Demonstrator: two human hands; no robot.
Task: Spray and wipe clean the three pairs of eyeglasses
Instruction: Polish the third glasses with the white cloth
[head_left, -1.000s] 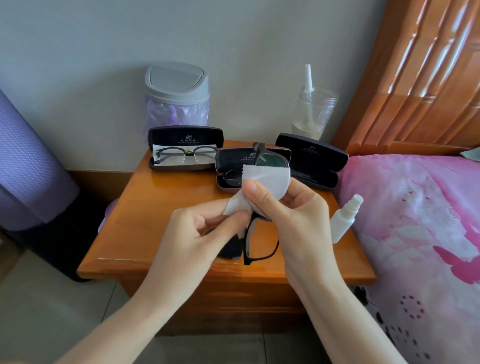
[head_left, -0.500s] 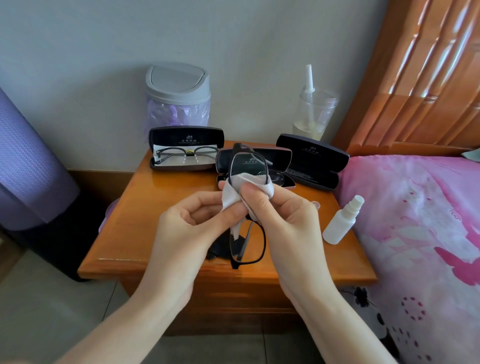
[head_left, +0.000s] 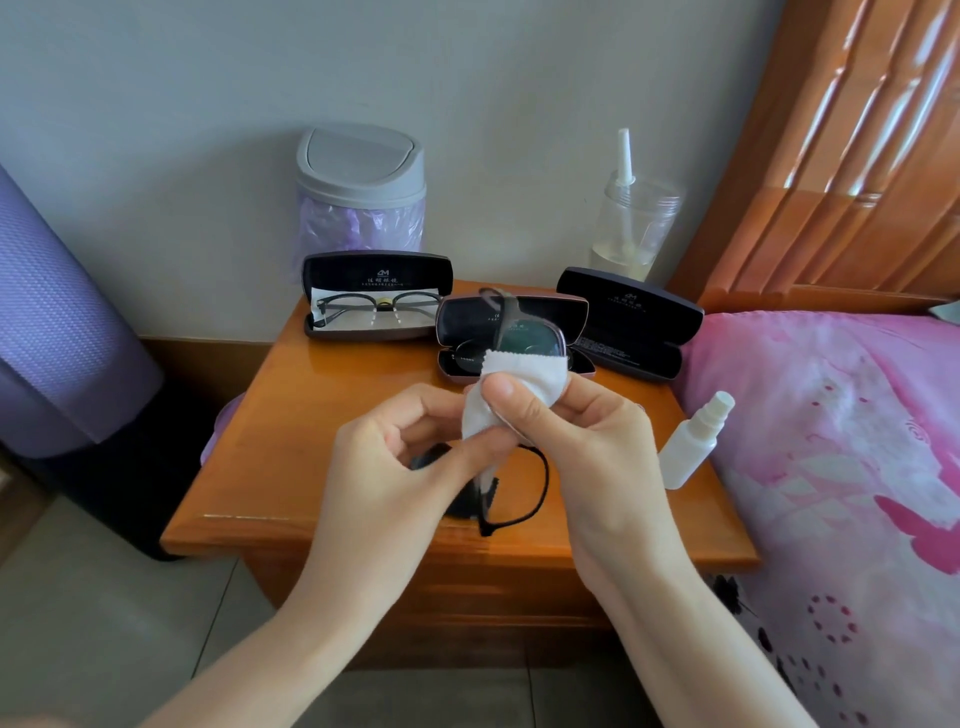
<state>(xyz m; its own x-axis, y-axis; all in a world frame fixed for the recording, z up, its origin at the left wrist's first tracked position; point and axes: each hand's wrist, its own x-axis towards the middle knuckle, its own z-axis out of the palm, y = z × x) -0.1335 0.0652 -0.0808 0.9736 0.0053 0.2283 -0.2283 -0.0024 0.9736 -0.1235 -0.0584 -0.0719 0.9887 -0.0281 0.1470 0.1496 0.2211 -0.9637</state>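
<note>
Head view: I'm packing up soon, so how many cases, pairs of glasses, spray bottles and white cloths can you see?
Cases: 3 (left case, middle case, right case)
Glasses: 3 (held pair, left-case pair, middle-case pair, mostly hidden)
Spray bottle: 1
White cloth: 1
Total: 8

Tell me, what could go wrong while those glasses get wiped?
The glasses are only pinched between the left hand and the cloth in the right hand, near the front edge of the nightstand; they might slip and drop. The spray bottle lies by the right edge; a bumped arm could knock it off.
</note>
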